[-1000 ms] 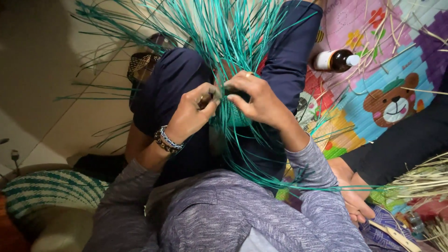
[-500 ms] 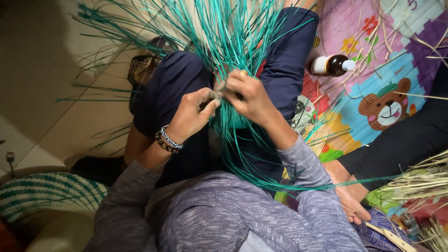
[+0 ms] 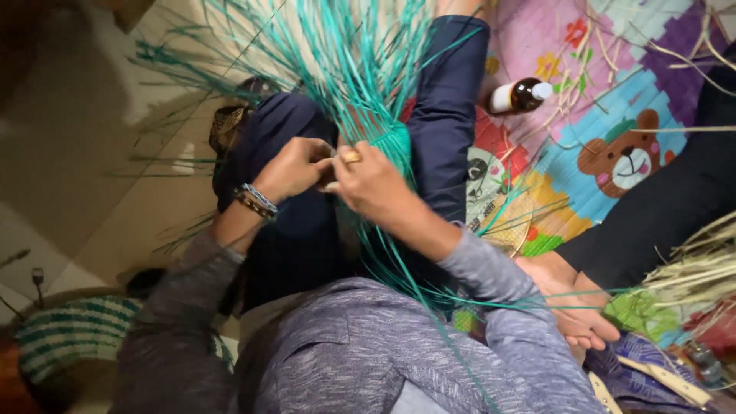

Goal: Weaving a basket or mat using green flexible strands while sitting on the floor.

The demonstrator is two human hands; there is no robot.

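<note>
Left hand (image 3: 295, 167) pinches teal strands (image 3: 360, 69) | right hand (image 3: 372, 180) grips weave (image 3: 395, 142), fingertips hidden

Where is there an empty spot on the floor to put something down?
The tan floor beyond the left hand is bare. The colourful mat has a small gap between bottle and bear picture. Green strands crowd around both hands.

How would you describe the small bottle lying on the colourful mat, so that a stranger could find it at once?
Start from the colourful play mat with the cartoon bear. Just up and left of the bear, beside the dark blue trouser leg, lies the bottle on its side. It is the only glass thing there: dark brown, with a white label and a white cap, among loose pale straws.
</note>
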